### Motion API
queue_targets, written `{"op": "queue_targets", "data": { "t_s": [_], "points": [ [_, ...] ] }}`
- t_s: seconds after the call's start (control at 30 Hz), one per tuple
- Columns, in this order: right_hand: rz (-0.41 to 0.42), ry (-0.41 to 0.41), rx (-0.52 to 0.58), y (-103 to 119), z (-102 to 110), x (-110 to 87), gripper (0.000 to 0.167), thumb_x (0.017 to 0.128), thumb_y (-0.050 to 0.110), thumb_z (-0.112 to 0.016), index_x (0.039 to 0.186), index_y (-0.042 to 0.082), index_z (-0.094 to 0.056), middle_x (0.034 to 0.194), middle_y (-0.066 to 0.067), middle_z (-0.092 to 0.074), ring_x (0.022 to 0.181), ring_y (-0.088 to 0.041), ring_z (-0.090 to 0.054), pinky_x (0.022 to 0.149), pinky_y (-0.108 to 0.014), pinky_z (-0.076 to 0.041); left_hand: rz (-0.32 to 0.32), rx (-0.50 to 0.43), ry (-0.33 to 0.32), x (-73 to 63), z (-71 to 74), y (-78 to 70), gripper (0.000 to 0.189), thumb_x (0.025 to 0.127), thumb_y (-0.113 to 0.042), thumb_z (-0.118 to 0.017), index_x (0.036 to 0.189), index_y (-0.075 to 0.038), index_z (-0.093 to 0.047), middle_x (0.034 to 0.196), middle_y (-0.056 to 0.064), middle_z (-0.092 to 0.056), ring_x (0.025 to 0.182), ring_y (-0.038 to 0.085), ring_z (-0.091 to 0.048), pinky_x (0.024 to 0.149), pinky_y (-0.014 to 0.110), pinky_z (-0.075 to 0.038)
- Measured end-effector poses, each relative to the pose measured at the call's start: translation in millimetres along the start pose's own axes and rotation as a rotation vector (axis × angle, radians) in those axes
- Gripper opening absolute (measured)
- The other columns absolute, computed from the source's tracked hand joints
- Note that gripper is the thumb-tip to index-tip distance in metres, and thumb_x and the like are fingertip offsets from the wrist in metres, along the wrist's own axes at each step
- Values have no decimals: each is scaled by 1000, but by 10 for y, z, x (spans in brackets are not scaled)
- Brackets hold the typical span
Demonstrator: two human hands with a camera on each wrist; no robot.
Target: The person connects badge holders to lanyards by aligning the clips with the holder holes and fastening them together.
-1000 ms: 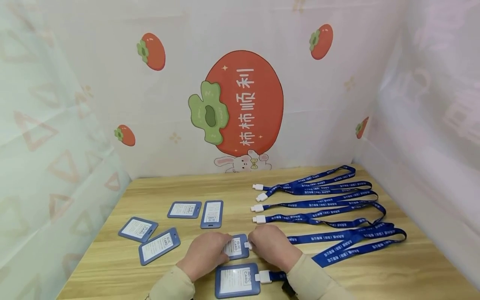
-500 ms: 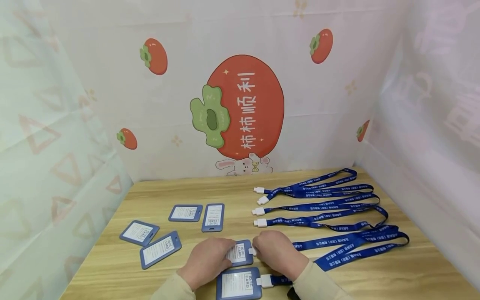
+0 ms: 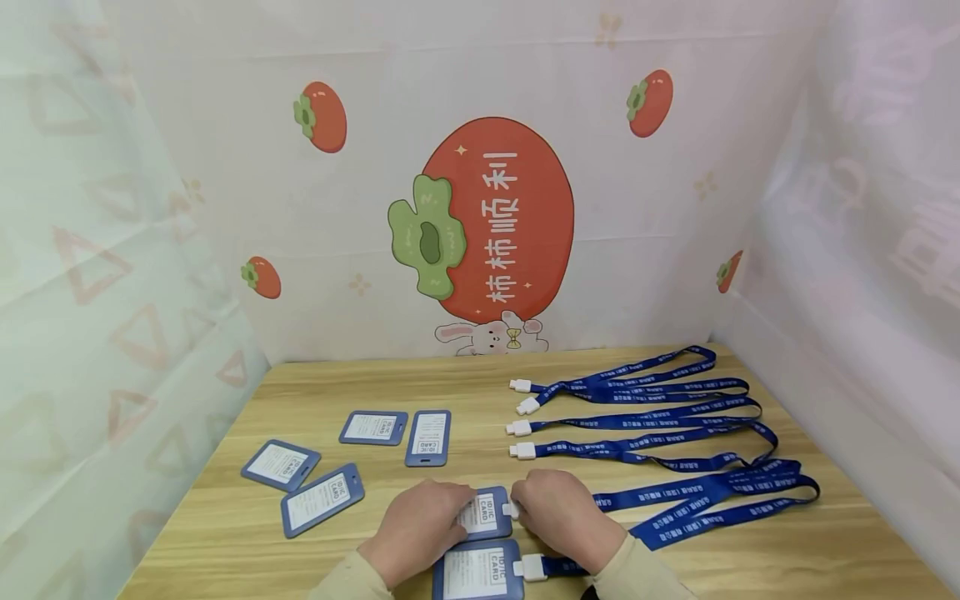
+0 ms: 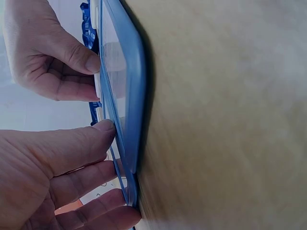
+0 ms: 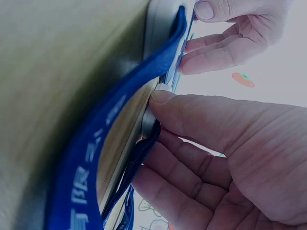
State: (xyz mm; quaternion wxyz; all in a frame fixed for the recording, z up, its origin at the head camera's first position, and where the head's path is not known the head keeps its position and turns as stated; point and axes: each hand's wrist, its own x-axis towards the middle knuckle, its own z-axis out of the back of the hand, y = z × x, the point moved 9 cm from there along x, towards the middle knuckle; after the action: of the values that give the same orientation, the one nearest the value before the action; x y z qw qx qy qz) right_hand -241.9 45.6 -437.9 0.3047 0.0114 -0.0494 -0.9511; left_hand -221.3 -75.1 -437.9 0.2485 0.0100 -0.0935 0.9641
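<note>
My left hand (image 3: pixel 420 529) grips a blue ID card holder (image 3: pixel 487 515) by its left side, thumb near and fingers beyond, as the left wrist view shows. At that holder's right end, my right hand (image 3: pixel 566 512) pinches the white clip (image 5: pixel 148 120) of a blue lanyard (image 3: pixel 652 493). The fingers partly cover this clip, so how firmly it is joined to the holder cannot be told. Just in front lies another card holder (image 3: pixel 480 577), joined to a white clip (image 3: pixel 534 568) on a blue strap (image 5: pixel 115 105) that passes under my right wrist.
Several loose card holders (image 3: pixel 322 500) lie to the left and behind on the wooden table (image 3: pixel 225 533). Several blue lanyards (image 3: pixel 637 412) stretch across the right, their white clips (image 3: pixel 522 451) facing left. A printed cloth (image 3: pixel 360 208) encloses the back and sides.
The head view has tilted slightly, so everything appears lower. The held card holder sits a little closer to the one in front. Both hands keep their grips.
</note>
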Motion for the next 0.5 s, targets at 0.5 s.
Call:
{"op": "queue_targets", "data": {
  "t_s": [0.5],
  "points": [
    [-9,2,3,4,-1,-8,9,94,20,-78,100,15,-83,76,5,-70,61,-3,-53,66,-25,-60,53,1,25,14,-41,14,33,86,-23,-85,118,-16,-77,108,-2,-79,92,12,-73,83,35,-63]
  ]
}}
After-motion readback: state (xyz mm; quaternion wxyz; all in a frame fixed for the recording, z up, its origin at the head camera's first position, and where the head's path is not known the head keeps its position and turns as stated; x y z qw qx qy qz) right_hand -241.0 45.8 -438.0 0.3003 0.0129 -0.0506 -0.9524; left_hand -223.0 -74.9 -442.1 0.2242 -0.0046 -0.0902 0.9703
